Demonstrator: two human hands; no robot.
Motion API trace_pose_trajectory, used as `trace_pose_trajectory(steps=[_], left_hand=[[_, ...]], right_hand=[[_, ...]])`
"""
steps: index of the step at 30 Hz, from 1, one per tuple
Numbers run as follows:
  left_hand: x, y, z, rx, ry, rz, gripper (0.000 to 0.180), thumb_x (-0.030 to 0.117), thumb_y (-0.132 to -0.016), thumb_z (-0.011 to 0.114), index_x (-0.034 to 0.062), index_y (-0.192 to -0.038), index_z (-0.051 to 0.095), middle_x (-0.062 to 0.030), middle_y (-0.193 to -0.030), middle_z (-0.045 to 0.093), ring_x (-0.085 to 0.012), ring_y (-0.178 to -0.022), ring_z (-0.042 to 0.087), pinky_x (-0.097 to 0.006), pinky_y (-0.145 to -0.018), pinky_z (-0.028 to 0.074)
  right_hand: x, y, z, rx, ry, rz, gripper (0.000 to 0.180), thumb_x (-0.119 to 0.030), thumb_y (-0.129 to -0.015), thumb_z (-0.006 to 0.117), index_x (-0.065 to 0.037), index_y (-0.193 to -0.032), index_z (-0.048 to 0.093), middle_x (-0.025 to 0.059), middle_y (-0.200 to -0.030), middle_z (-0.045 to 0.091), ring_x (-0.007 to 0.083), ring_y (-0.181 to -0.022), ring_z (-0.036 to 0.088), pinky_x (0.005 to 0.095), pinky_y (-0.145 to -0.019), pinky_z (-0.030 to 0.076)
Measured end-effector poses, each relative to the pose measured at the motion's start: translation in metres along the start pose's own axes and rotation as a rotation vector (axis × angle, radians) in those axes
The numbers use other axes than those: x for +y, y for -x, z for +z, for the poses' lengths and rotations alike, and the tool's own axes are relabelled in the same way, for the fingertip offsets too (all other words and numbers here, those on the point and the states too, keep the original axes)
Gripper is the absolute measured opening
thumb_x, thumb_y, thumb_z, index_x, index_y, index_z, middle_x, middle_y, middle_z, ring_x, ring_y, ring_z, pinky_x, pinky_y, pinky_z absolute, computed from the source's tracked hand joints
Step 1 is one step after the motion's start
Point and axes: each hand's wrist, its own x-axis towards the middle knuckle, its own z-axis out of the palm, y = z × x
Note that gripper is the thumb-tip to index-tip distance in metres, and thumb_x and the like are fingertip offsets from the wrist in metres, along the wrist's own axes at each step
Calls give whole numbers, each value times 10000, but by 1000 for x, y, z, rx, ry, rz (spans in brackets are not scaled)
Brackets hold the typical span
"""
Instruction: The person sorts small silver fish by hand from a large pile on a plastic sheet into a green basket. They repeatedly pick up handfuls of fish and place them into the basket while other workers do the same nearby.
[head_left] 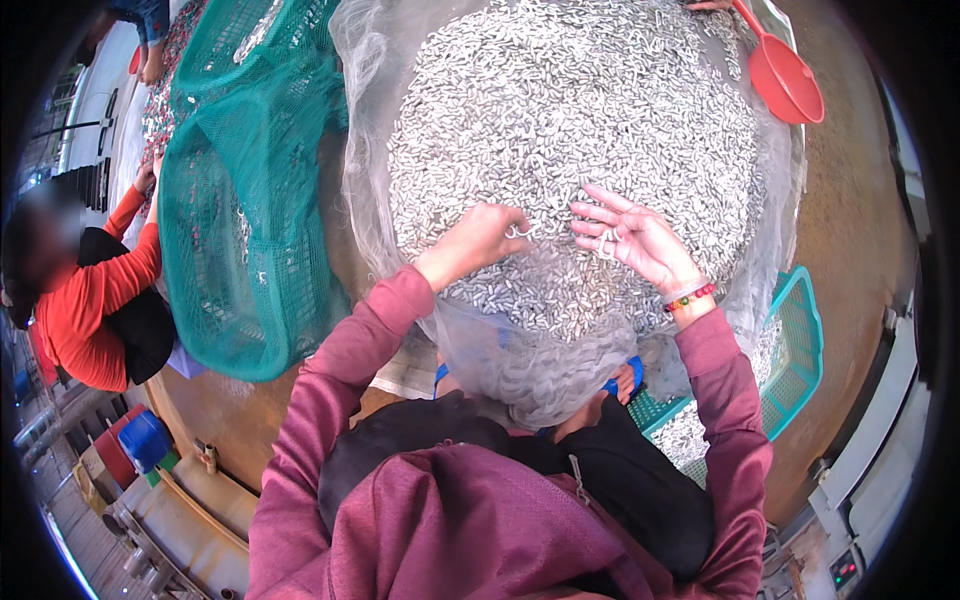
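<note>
We see the left hand (478, 238) with its fingers bent, thumb and forefinger closed on a curved white piece (519, 232) just above the near part of the pile (570, 130). It bows like a C and is too small for us to tell which way its long axis runs. The right hand (645, 243) is turned palm up, its fingers fanned wide, and a U-shaped white piece (607, 243) lies against them without being gripped; its long axis runs roughly from the far side towards the wearer. The pile's many small pieces point every way, spread on pale sheer netting (540, 365). A red scoop (783, 80) sits by the netting's far right edge, a turquoise basket (806, 350) stands near right, and we find a green net (245, 215) at left, beside a co-worker in orange (85, 325).
</note>
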Motion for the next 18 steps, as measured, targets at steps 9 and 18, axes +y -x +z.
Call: trace_pose_trajectory(steps=[9,18], left_hand=[[18,-5,-31,15,477,-138,113,161,-905,617,54,-920,651,24,-621,544,-114,-522,524,-258,-477,389],[20,-28,-42,-35,1832,-65,267,192,-948,510,85,-732,397,-41,-796,422,-59,-500,382,-148,-363,280]], right_hand=[[2,1,-16,-15,-320,29,456,-123,-952,442,32,-1372,358,238,-1246,516,320,-1069,580,355,-794,556],[-2,2,-3,168,-152,-330,430,-58,-901,519,100,-1293,440,146,-1064,569,285,-1039,593,341,-909,503]])
